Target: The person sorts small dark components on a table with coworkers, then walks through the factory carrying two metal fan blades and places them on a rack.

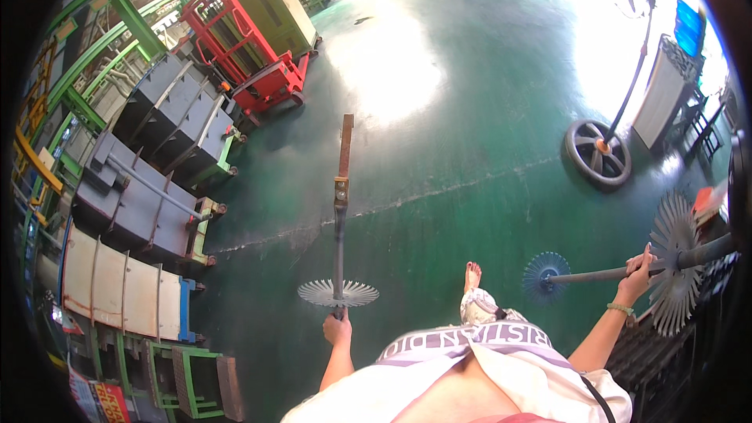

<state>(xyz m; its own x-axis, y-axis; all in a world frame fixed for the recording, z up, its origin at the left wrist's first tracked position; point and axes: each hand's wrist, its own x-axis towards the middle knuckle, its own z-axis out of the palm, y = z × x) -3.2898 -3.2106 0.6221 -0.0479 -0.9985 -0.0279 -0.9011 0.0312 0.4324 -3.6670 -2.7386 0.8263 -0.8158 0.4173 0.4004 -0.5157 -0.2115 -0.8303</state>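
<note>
Far out to the left of the left hand (pixel 338 330): grey steel moulds (pixel 160 160) stacked on green frames, cream curved panels (pixel 117 286) lower down, and a red pallet stacker (pixel 251 55) further up the green floor (pixel 439 110). Left hand is fisted tight around the bottom end of a long dark rod (pixel 340 223), which runs straight away from it up the view; the rod's far section is rusty brown. A grey toothed disc (pixel 338 292) sits on the rod just above the hand, seen nearly edge-on. Between the two hands, a bare foot (pixel 472 274) on the floor below a patterned garment. Right of that, a small blue toothed disc (pixel 546 274) caps the near end of a second, thicker grey shaft (pixel 603 272) that lies roughly level. Right hand (pixel 638 268) is wrapped around this shaft, fingers curled over the top, green band on the wrist. Just beyond the hand, further right on the same shaft, a large grey toothed disc (pixel 674 262). Above the right hand, well apart, a spoked wheel (pixel 598 153) stands on the floor with a thin pole (pixel 630 78) rising from it.
</note>
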